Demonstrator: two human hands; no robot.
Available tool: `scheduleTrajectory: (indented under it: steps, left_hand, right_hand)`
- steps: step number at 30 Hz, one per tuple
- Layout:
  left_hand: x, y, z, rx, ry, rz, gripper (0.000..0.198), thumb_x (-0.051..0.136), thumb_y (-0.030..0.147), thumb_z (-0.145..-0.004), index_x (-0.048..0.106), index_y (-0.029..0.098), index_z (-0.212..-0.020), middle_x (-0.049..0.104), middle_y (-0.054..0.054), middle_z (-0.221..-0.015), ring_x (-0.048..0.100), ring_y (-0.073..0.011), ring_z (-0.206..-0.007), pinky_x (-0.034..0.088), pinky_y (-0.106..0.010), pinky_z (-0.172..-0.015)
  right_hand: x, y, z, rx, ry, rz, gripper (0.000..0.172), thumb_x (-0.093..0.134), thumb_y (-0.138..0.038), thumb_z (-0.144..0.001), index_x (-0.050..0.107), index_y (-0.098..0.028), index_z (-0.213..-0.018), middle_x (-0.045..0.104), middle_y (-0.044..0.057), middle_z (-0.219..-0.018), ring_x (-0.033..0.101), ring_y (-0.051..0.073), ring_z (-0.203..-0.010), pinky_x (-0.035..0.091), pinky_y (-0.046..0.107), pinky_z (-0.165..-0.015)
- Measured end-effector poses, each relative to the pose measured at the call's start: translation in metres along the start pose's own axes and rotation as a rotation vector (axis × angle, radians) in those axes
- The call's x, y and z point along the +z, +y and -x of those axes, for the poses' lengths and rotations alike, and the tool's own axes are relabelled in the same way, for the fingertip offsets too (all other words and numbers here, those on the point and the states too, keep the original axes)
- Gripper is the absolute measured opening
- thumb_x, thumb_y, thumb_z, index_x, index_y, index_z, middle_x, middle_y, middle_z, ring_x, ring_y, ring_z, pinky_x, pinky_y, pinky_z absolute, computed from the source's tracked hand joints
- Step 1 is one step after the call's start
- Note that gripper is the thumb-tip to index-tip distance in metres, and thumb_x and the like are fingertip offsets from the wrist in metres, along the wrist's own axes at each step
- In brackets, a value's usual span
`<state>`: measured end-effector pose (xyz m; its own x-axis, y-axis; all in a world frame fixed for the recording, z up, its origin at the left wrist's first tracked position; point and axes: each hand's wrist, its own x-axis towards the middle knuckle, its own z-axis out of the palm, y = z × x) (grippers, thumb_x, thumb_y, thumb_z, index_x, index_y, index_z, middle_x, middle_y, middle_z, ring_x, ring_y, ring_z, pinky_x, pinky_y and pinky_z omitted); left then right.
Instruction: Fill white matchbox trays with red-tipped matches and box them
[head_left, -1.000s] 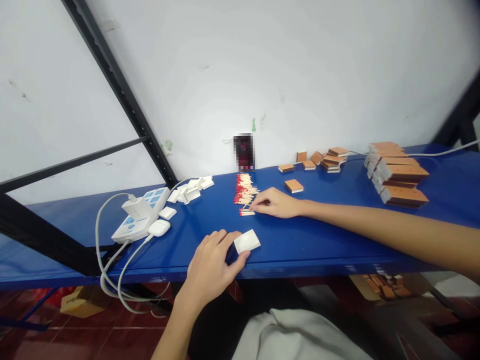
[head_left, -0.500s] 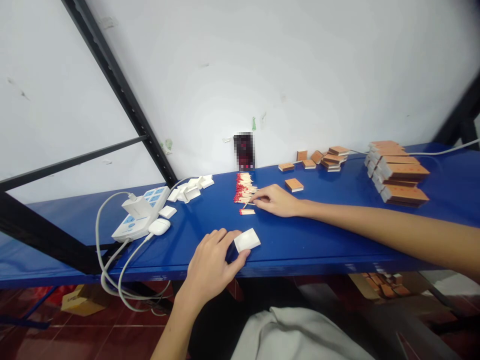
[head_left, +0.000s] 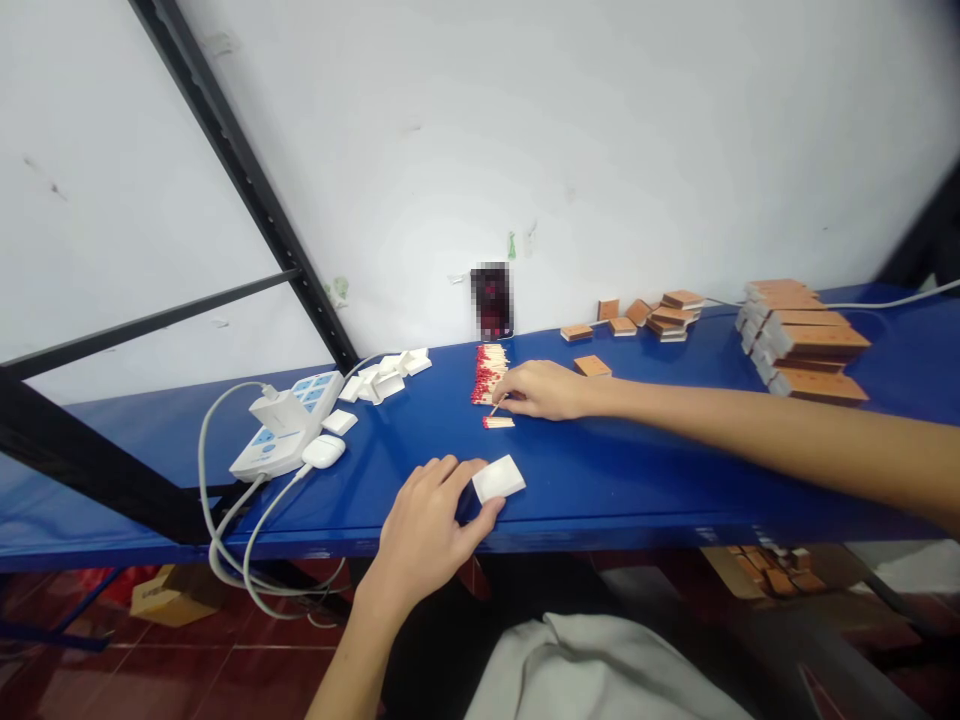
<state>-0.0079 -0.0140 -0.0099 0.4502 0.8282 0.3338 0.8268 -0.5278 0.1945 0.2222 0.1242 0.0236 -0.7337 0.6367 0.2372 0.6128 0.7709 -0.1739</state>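
Observation:
My left hand [head_left: 431, 525] grips a small white matchbox tray [head_left: 501, 479] between thumb and fingers at the front of the blue table. Farther back, my right hand [head_left: 546, 390] is pinched at the near end of a pile of red-headed matches [head_left: 491, 368]. A single match [head_left: 493, 409] shows at its fingertips, slanting down. Just in front of the pile lies a short neat row of matches [head_left: 499, 423], heads to the left. The inside of the tray cannot be made out.
White trays [head_left: 386, 380] lie in a heap at the left, near a power strip [head_left: 274, 450] with cables and a white earphone case [head_left: 324, 452]. Orange matchbox covers [head_left: 671, 316] lie at the back right, beside a large stack of them [head_left: 806, 340]. A metal post [head_left: 247, 190] rises at left.
My right hand has shifted slightly left and back, closer over the match pile, and its forearm now partly covers the nearest orange matchbox. My left hand keeps its hold on the tray.

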Motion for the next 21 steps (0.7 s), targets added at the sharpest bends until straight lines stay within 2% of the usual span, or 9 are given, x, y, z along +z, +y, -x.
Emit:
scheduleTrajectory:
  steps: [7,12,18,21]
  left_hand:
    - [0.000,0.000,0.000,0.009,0.009,-0.009,0.034,0.051,0.046,-0.099,0.062,0.023,-0.122,0.063,-0.006,-0.100,0.058,-0.0254,-0.092,0.046,-0.041,-0.086]
    - [-0.001,0.001,0.000,0.004,0.006,-0.006,0.034,0.051,0.046,-0.099,0.062,0.023,-0.122,0.063,-0.006,-0.100,0.058,-0.0254,-0.092,0.046,-0.041,-0.086]
    - [-0.001,0.002,0.000,0.002,-0.003,-0.013,0.034,0.051,0.046,-0.099,0.062,0.023,-0.122,0.063,-0.006,-0.100,0.059,-0.0262,-0.093,0.046,-0.042,-0.086]
    - [-0.001,0.001,0.000,-0.003,-0.007,-0.008,0.035,0.051,0.046,-0.099,0.062,0.024,-0.123,0.063,-0.006,-0.101,0.059,-0.0262,-0.093,0.046,-0.042,-0.087]
  right_hand:
    - [-0.005,-0.007,-0.006,-0.001,-0.073,0.018,0.016,0.056,-0.022,-0.091,0.071,-0.018,-0.091,0.074,0.007,-0.092,0.063,0.017,-0.077,0.036,0.026,-0.063]
    - [-0.006,-0.008,-0.002,0.083,0.004,0.027,0.014,0.056,-0.024,-0.088,0.067,-0.017,-0.081,0.069,0.005,-0.075,0.054,0.015,-0.063,0.028,0.027,-0.059]
    - [0.004,-0.006,0.000,0.125,0.038,0.044,0.015,0.058,-0.022,-0.085,0.068,-0.016,-0.074,0.069,0.003,-0.071,0.054,0.014,-0.061,0.031,0.027,-0.065]
    - [0.008,-0.003,0.000,0.129,0.048,0.038,0.017,0.058,-0.023,-0.085,0.068,-0.016,-0.073,0.069,0.004,-0.069,0.054,0.014,-0.059,0.031,0.027,-0.063]
